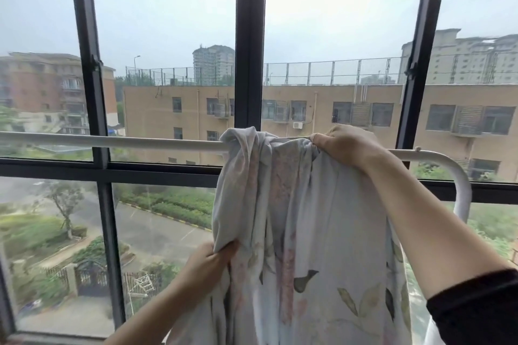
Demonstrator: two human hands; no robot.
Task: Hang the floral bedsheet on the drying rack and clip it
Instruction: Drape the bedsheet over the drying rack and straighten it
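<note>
Bedsheet [305,238] over the rack rail [126,142], centre frame: right hand [346,145] gripping its top, left hand [210,263] pinching a lower fold.

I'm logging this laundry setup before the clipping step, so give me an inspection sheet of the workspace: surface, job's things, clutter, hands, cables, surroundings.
Surface: no table in view; the white drying rack rail runs across in front of the window and curves down at its right end.
Job's things: floral bedsheet bunched over the rail near its right end, not spread out; no clips seen.
Clutter: nothing seen.
Grippers: right hand grips the sheet at the rail; left hand grips a fold lower down.
Cables: nothing seen.
Surroundings: dark-framed window behind the rack; buildings and a road outside.
</note>
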